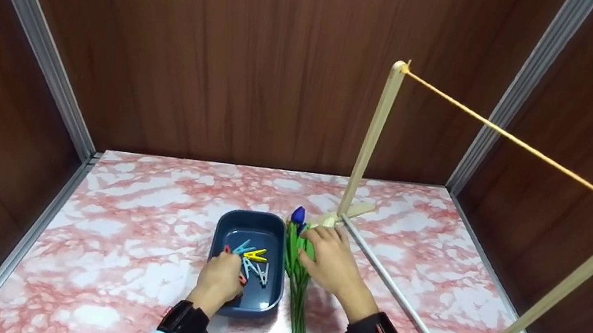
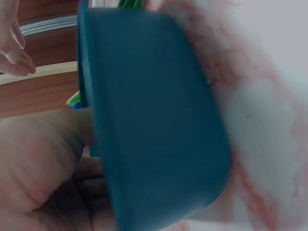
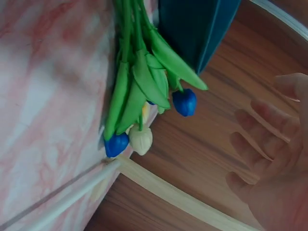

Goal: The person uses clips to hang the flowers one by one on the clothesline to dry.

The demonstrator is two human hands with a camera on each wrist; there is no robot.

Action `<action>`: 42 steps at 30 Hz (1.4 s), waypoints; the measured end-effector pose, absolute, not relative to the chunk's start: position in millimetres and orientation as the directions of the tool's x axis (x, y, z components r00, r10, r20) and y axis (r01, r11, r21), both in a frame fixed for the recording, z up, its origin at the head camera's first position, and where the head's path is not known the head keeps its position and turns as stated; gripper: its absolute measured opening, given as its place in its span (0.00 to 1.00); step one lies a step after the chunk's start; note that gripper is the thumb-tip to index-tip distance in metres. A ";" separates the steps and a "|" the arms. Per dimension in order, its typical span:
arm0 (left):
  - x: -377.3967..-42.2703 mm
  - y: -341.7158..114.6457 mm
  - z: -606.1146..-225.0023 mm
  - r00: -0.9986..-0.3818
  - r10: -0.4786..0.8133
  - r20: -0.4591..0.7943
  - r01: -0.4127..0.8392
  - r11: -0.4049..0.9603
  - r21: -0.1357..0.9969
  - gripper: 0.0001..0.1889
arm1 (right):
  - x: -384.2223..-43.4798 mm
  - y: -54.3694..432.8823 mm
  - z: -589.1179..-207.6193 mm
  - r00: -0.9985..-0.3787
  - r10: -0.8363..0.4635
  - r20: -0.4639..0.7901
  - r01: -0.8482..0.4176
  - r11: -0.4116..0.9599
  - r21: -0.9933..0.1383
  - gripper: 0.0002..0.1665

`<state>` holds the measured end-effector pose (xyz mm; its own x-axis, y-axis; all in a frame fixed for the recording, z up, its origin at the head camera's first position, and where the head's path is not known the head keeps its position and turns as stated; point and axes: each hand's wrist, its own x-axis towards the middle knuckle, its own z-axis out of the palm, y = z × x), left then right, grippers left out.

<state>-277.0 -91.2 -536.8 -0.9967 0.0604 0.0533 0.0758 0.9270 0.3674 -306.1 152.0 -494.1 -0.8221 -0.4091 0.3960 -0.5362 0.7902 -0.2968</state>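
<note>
Hovering above tulips (image 3: 147,86), the right hand (image 1: 333,257) parts its fingers.

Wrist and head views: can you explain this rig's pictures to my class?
No robot here: a person works bare-handed. The head camera looks down at both hands; each wrist camera watches its own hand. On the marbled table stand a blue box holding clothespins, and a wooden frame with an orange cord; beside the box lie blue and white flowers. The left hand reaches into the box; whether it grips a clothespin is unclear. The right hand, relaxed, holds nothing above the flowers.
</note>
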 end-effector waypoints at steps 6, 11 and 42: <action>-285.8 -91.0 -556.1 -0.998 0.028 0.059 0.048 0.930 0.365 0.13 | -303.7 154.2 -497.9 -0.807 -0.415 0.421 -0.554 0.778 -0.297 0.14; -303.8 -94.8 -592.4 -0.998 0.012 0.063 0.034 0.932 0.360 0.13 | -302.6 156.6 -498.3 -0.803 -0.425 0.418 -0.561 0.774 -0.293 0.14; -276.7 -57.8 -476.0 -0.951 0.076 0.299 0.306 0.111 0.945 0.20 | -294.2 145.1 -463.7 -0.876 -0.403 0.264 -0.406 0.325 -0.854 0.32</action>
<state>-276.7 -57.8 -476.0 -0.9512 0.0758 0.2991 0.3062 0.1112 0.9455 -294.2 145.1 -463.7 -0.8763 -0.4030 0.2638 -0.4064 0.3248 -0.8540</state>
